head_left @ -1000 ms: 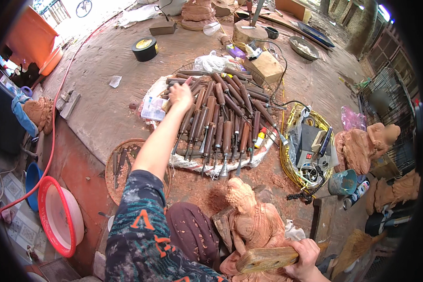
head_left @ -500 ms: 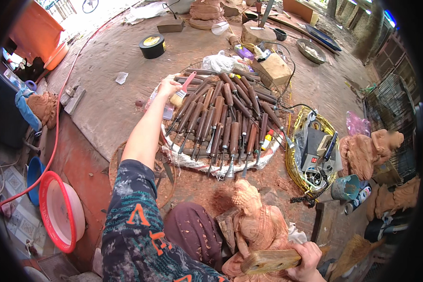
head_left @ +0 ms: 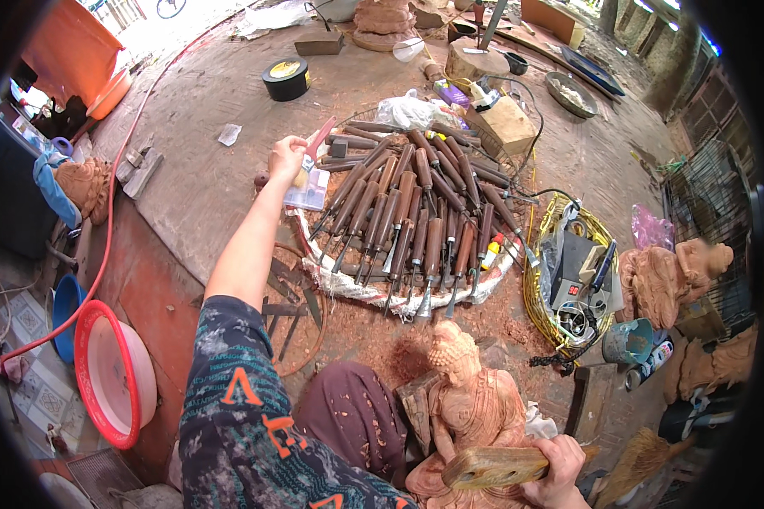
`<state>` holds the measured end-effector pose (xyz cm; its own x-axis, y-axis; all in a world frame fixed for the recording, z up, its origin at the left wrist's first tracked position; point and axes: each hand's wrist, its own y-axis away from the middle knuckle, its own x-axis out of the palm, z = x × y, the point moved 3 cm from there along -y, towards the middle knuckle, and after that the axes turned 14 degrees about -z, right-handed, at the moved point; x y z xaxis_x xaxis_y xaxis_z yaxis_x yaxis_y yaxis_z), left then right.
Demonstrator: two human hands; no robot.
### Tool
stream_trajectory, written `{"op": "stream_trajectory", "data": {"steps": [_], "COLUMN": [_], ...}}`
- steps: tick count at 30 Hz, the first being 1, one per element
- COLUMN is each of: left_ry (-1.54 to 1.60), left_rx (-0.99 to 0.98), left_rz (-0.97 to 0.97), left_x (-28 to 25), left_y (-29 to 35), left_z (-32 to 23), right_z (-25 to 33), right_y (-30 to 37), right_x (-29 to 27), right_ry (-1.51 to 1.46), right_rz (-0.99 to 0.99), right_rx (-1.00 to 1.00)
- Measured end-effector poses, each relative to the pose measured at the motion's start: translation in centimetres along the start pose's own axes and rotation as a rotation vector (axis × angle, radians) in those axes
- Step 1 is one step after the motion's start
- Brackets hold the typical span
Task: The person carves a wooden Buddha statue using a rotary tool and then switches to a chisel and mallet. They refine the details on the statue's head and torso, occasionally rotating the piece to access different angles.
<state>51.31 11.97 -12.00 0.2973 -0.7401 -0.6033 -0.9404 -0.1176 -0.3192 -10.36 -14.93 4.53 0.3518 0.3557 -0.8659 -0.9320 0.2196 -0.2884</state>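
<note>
While the right hand [head_left: 560,465] keeps its grip on a thick wooden board [head_left: 497,468] in front of a carved statue [head_left: 482,405], the left hand [head_left: 289,159] draws outward from the far left of a lined basket [head_left: 361,299] heaped with dark-handled chisels [head_left: 407,195], its fingers closed around the reddish handle of a brush [head_left: 317,142]. One second earlier that hand was down among the tools with little of the brush showing; half a second ago the brush was out in plain view, and it has since shifted farther left, uncovering more of a clear plastic box [head_left: 310,192] at the basket's edge. The change suggests that the brush, rather than any blade, is the tool chosen for the work in hand, while the chisels remain in their pile and the statue sits upright at the lower edge of the view, beside the person's covered knee [head_left: 348,416], well apart from the bristles. Turned away from the camera, the left hand hides most of its fingertips, and whether the pale bristles touch the box or hang above it cannot be told. Also unclear is whether the board rests on the statue's lap or is held clear; it blocks part of the carving, whose base is cut off below. The left forearm [head_left: 242,237] covers part of a round tray [head_left: 323,335] of tools, leaving its contents hard to make out.
</note>
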Motion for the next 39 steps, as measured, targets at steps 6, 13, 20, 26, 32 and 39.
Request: {"op": "stream_trajectory", "data": {"steps": [6,13,20,26,32,39], "left_ry": [-0.202,-0.442,-0.166,-0.253,-0.276,-0.373], "left_rx": [0.474,0.261,0.134,0.234,0.538,0.433], "left_rz": [-0.046,0.517,0.346,0.402,0.244,0.638], "left_x": [0.1,2.7,1.4,1.9,1.7,0.0], "left_y": [2.3,5.4,2.7,3.8,6.1,11.3], "left_z": [-4.8,-5.1,-2.8,-3.0,-4.9,-6.8], "right_z": [0.1,0.0,0.2,0.1,0.0,0.2], "right_y": [0.0,-0.7,-0.8,-0.7,-0.6,-0.7], "right_x": [-0.1,0.6,0.6,0.6,0.6,0.5], "right_ry": [-0.016,-0.046,-0.035,-0.031,-0.031,-0.029], "right_rz": [-0.015,-0.087,-0.087,-0.079,-0.072,-0.083], "right_rx": [-0.024,-0.090,-0.070,-0.065,-0.064,-0.058]}}
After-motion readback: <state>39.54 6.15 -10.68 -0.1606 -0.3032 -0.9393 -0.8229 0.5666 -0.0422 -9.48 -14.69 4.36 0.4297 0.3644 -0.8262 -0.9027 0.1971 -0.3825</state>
